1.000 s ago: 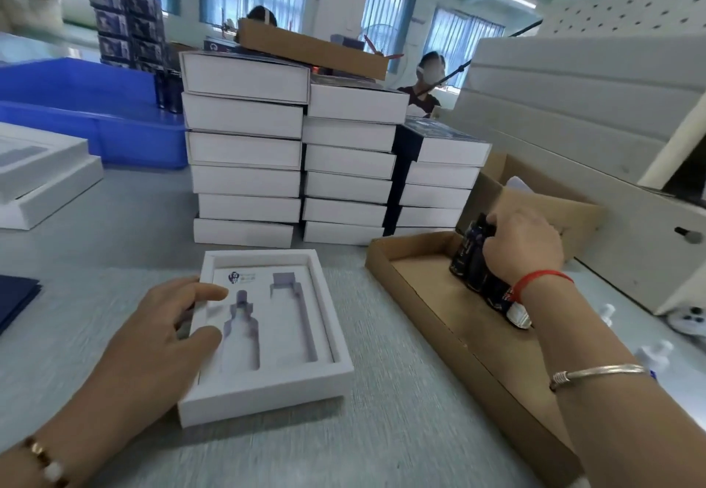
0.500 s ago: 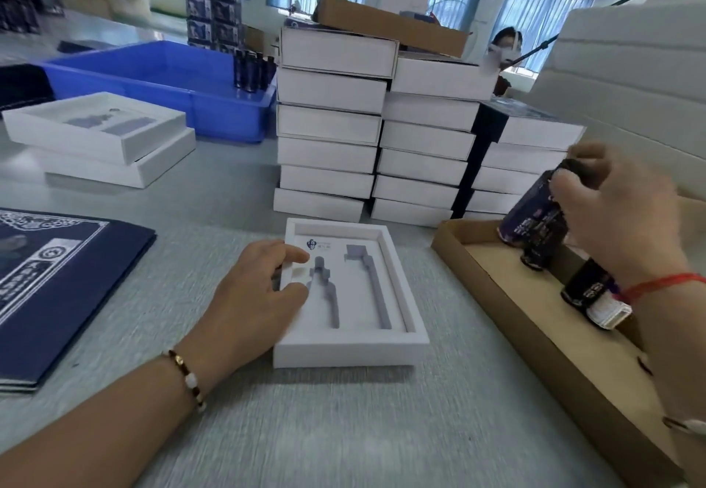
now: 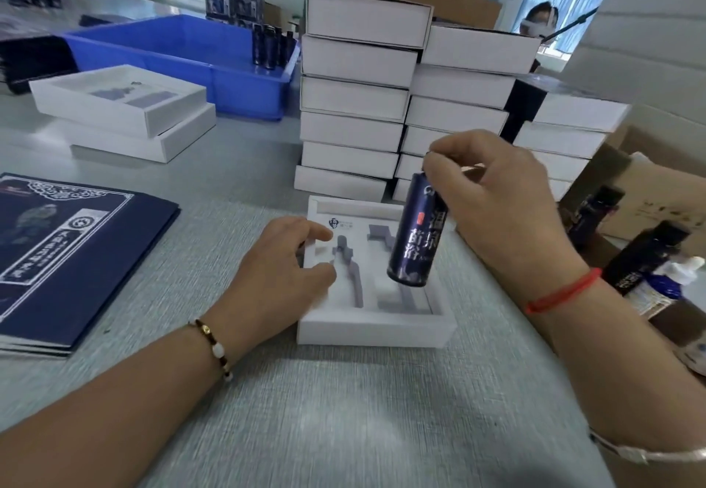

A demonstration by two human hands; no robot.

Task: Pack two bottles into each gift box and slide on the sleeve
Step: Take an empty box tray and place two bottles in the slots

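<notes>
The white gift box lies open on the grey table. The left hand rests on its left edge, fingers relaxed. The right hand pinches a dark blue bottle by its top, hanging tilted above the box's right slot.

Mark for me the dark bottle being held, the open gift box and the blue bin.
dark bottle (image 3: 414, 235): head view, middle of its printed side.
open gift box (image 3: 372, 329): head view, near front wall.
blue bin (image 3: 248, 88): head view, front outer wall.

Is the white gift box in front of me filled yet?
Empty: both cutouts in the gift box show bare; the bottle hangs above.
</notes>
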